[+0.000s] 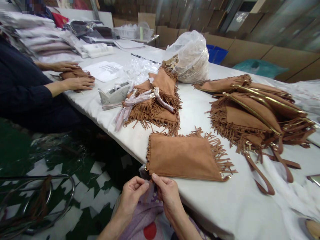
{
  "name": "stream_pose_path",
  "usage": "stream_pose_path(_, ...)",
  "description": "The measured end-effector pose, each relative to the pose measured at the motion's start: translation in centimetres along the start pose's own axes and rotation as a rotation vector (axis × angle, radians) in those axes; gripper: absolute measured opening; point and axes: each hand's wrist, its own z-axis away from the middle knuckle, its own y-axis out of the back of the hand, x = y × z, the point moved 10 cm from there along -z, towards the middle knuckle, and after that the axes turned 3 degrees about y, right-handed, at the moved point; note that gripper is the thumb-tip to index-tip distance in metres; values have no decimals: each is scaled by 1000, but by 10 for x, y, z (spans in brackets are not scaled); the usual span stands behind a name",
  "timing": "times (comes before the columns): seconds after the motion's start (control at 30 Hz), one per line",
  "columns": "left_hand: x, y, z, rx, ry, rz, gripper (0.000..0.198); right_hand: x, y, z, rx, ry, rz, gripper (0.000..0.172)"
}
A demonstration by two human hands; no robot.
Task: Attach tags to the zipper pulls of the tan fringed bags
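A tan suede fringed bag (182,156) lies flat on the white table (225,206), right in front of me. Just below the table's near edge, my left hand (131,193) and my right hand (167,193) meet. Both pinch a small thin translucent piece (149,190) between thumb and fingers, close to the bag's near left corner. What the piece is, I cannot make out. Neither hand touches the bag.
A heap of fringed bags with ribbons (155,100) lies mid-table, beside a tape dispenser (113,95). Another heap with straps and gold trim (260,110) is at right. A clear plastic sack (191,56) stands behind. A person's hands (75,81) press a bag at left.
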Motion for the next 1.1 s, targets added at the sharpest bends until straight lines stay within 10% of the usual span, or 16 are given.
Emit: stream_pose_path(1.1, 12, -18, -11, 34, 11, 149, 25, -51, 16, 14, 72, 379, 563, 47)
